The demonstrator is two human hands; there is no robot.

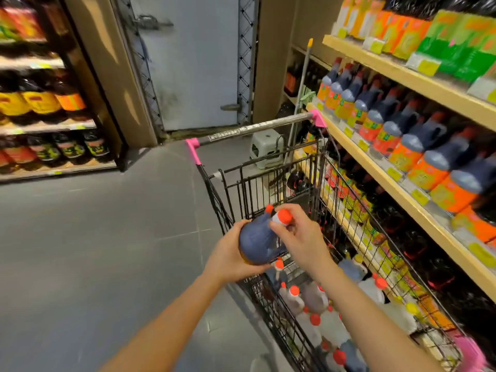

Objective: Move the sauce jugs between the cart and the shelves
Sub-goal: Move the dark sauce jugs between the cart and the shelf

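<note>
A dark sauce jug (256, 238) with a red cap hangs above the black wire cart (271, 183). My left hand (230, 256) grips its lower body from the left. My right hand (300, 234) holds it at the neck, fingers curled just below the cap. Several more jugs (316, 302) with red caps lie in the cart's basket. On the right, the middle wooden shelf (375, 170) carries a row of like jugs (397, 130) with orange labels.
A grey door (188, 63) closes the aisle's far end. Another shelf unit of dark bottles (45, 103) stands on the left. Behind the cart sit a small grey stool (264, 149) and a broom handle (302, 84). Grey tiled floor (107, 237) spreads to the left.
</note>
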